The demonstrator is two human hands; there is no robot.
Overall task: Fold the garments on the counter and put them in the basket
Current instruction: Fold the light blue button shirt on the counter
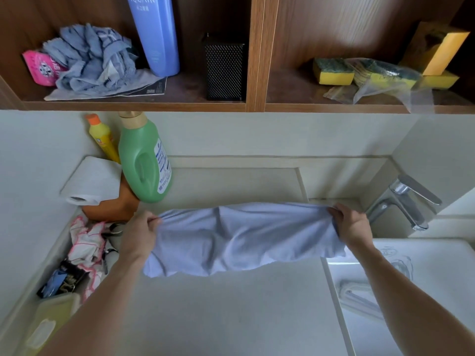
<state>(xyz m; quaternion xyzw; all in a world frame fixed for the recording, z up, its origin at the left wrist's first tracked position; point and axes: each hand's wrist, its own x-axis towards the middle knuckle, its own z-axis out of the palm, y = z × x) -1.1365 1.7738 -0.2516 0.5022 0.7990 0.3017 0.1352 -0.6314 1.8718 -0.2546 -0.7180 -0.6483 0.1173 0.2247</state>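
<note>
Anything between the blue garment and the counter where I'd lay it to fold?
Nothing visible. The garment, gripped by left hand and right hand, hangs over bare counter; a pink-trimmed cloth lies left of it, the sink right. No basket in view.

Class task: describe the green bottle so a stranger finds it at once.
Find the wooden shelf; under its left half, on the counter, stands the green bottle. Unlike the slim yellow bottle beside it, it is bulky with a tan cap.

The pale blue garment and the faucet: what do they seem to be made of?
The garment looks like soft knit fabric, perhaps cotton, matte: it sags and wrinkles. The faucet looks like metal, probably chromed: it shines with bright reflections.
</note>
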